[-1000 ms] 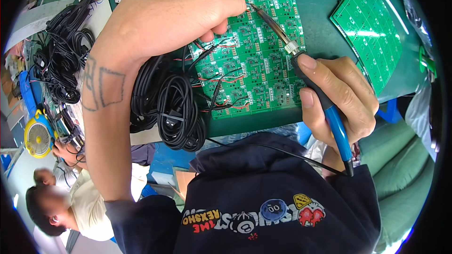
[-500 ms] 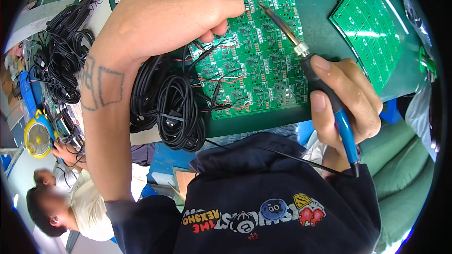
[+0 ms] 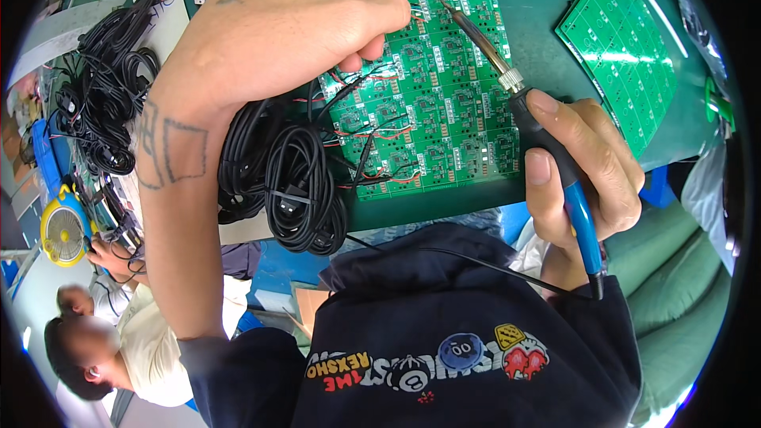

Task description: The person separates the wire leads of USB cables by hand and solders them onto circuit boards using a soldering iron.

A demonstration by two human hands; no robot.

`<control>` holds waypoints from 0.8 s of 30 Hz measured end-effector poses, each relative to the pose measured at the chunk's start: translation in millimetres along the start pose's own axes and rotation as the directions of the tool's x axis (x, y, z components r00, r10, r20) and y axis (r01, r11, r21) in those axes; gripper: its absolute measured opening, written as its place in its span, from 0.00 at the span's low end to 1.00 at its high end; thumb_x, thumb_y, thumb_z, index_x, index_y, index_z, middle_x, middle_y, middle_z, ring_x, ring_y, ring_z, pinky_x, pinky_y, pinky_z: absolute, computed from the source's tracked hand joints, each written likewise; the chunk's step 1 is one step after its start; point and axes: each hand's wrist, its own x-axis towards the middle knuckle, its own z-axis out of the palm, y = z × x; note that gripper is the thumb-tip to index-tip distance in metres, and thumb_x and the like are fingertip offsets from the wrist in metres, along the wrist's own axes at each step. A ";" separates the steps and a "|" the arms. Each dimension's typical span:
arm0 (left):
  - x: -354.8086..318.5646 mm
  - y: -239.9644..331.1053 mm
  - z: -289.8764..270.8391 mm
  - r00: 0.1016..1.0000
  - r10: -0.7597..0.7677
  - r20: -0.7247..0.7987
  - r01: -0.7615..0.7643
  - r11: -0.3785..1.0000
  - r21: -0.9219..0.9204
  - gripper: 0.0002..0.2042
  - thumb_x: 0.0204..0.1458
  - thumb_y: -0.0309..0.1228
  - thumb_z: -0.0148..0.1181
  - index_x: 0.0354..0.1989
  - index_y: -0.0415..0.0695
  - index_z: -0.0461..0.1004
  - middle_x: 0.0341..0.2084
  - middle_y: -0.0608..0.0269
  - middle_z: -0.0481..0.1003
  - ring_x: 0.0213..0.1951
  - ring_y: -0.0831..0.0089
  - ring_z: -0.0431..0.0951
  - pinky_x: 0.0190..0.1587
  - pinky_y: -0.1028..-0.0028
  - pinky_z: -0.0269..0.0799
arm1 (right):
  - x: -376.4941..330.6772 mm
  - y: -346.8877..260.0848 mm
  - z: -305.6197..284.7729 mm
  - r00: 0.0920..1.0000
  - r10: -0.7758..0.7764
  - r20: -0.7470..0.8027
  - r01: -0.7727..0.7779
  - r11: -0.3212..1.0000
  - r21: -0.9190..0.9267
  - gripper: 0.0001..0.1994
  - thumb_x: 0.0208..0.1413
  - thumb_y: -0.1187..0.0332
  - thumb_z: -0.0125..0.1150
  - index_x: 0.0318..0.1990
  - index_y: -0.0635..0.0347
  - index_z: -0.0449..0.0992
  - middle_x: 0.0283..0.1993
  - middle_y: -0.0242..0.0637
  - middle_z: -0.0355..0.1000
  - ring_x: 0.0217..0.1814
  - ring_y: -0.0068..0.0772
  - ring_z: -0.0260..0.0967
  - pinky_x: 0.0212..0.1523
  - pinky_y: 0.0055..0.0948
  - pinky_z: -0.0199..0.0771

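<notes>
A green circuit board panel (image 3: 469,131), divided into several small repeated boards, lies on the bench. At its far left part, my left hand (image 3: 317,20) is closed, thumb and finger pinching thin coloured wires (image 3: 417,13) against the board. My right hand (image 3: 594,162) grips a soldering iron (image 3: 584,226) with a blue and black handle. Its tip points at the board just right of the pinched wires, seemingly a little apart from them. Red, white and black wire ends (image 3: 396,131) lie over the panel's left columns, leading to coiled black cables (image 3: 305,190).
More green panels (image 3: 626,59) are stacked at the right. Bundles of black cable (image 3: 107,103) lie at the left, by a yellow and blue fan (image 3: 65,230). Another person (image 3: 147,341) sits at lower left. The iron's cord (image 3: 491,261) crosses before my dark top.
The soldering iron's tip has shifted slightly right, away from the pinched wires. My left hand stays nearly in place, still pinching.
</notes>
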 end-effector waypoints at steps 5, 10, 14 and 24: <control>-1.0 -2.2 3.3 1.000 0.012 -0.008 -0.012 1.000 -0.009 0.04 0.49 0.17 0.58 0.26 0.33 0.79 0.16 0.60 0.76 0.16 0.81 0.71 0.19 0.86 0.62 | 1.0 0.9 0.0 1.000 -0.026 0.014 0.026 1.000 0.006 0.16 0.50 0.73 0.65 0.46 0.73 0.82 0.31 0.46 0.78 0.25 0.32 0.64 0.29 0.27 0.67; -1.5 -4.3 5.1 0.998 0.052 -0.031 -0.053 0.999 -0.009 0.04 0.49 0.18 0.58 0.27 0.32 0.78 0.16 0.61 0.76 0.16 0.81 0.70 0.19 0.86 0.62 | 2.1 1.7 0.6 0.998 -0.055 0.028 0.055 0.999 -0.001 0.15 0.50 0.73 0.65 0.45 0.73 0.82 0.30 0.46 0.77 0.24 0.32 0.65 0.28 0.27 0.67; -0.9 -5.9 6.1 0.995 0.093 -0.032 -0.093 0.996 0.006 0.04 0.49 0.19 0.58 0.26 0.32 0.78 0.16 0.61 0.76 0.15 0.81 0.70 0.19 0.86 0.62 | 2.0 2.4 1.4 0.998 -0.058 0.035 0.059 0.998 -0.011 0.15 0.50 0.73 0.66 0.44 0.73 0.82 0.29 0.45 0.77 0.24 0.32 0.65 0.28 0.27 0.67; 1.1 -4.4 3.0 0.999 0.053 0.005 -0.053 0.998 0.045 0.04 0.48 0.19 0.59 0.27 0.32 0.79 0.16 0.60 0.77 0.15 0.81 0.69 0.17 0.85 0.60 | 1.7 1.4 2.3 0.999 -0.026 0.024 0.026 1.000 0.005 0.15 0.50 0.72 0.67 0.44 0.73 0.83 0.29 0.44 0.77 0.24 0.32 0.65 0.28 0.27 0.67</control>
